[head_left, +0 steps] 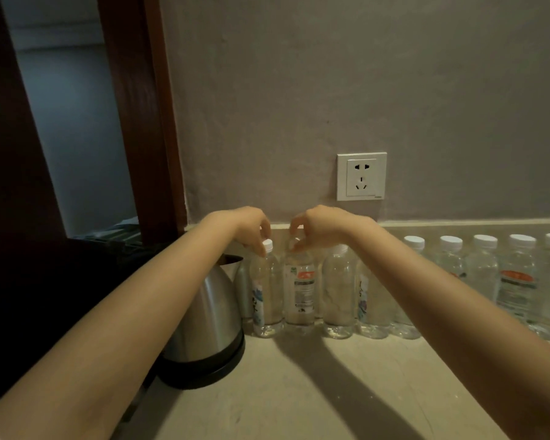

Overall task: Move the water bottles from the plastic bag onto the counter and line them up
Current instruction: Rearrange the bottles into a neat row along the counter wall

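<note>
Several clear water bottles with white caps stand upright in a row on the beige counter [315, 385] along the wall. My left hand [250, 228] pinches the cap of the leftmost bottle [267, 296], which has a blue-and-white label. My right hand [318, 227] grips the top of the bottle beside it [300, 296], which has a red-and-white label, and hides its cap. Both bottles rest on the counter. More bottles [486, 274] continue the row to the right edge. The plastic bag is out of view.
A steel electric kettle [204, 322] on a black base stands just left of the row, under my left forearm. A white wall socket [361, 176] is above the bottles. A dark wooden door frame [146, 122] rises at the left.
</note>
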`<state>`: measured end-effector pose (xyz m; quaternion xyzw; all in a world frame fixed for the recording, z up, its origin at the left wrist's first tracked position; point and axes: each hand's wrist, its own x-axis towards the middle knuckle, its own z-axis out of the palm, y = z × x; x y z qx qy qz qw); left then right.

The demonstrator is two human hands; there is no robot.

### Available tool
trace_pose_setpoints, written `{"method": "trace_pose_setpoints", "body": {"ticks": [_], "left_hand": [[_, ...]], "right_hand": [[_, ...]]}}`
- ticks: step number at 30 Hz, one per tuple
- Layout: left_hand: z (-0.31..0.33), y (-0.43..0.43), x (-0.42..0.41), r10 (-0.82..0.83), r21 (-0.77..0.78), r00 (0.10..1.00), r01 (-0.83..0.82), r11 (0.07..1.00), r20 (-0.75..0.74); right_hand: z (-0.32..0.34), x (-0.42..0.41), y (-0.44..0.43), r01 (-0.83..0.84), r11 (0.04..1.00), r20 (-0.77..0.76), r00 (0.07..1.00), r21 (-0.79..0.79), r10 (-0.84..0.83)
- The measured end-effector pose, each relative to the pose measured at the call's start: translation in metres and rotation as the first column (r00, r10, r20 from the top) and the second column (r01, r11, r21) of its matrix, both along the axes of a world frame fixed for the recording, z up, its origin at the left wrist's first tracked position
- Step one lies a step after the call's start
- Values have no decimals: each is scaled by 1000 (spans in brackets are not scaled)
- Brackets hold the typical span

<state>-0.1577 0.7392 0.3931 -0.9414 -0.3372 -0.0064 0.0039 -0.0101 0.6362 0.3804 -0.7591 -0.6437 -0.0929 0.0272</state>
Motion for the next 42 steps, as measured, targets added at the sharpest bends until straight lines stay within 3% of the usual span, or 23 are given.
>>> {"method": "trace_pose_setpoints", "body": {"ticks": [2, 16, 22, 29, 36, 42], "left_hand": [[2, 4, 1, -43, 9, 999, 43, 999, 0], [-6, 9, 8, -127, 7, 990, 126, 992, 69], [-7, 10, 9, -137, -30, 990, 138, 990, 24], [-11, 4, 14, -160, -63, 984, 165, 984, 73], [-14, 3, 14, -119, -127, 981, 139, 982, 152], [-14, 2, 11, -89, -157, 982, 115, 981, 165]], "right_hand": [[6, -1, -2, -44, 997, -102, 994, -65, 37], [-2, -16, 0, 171, 985, 264, 950, 5, -166], [3, -9, -12, 46, 996, -23, 999, -82, -48], [-3, -8, -7, 93, 994, 96, 992, -64, -86], [-12, -5, -8, 97, 993, 201, 974, 66, -108], [-14, -5, -10, 99, 995, 107, 989, 33, -102]]}}
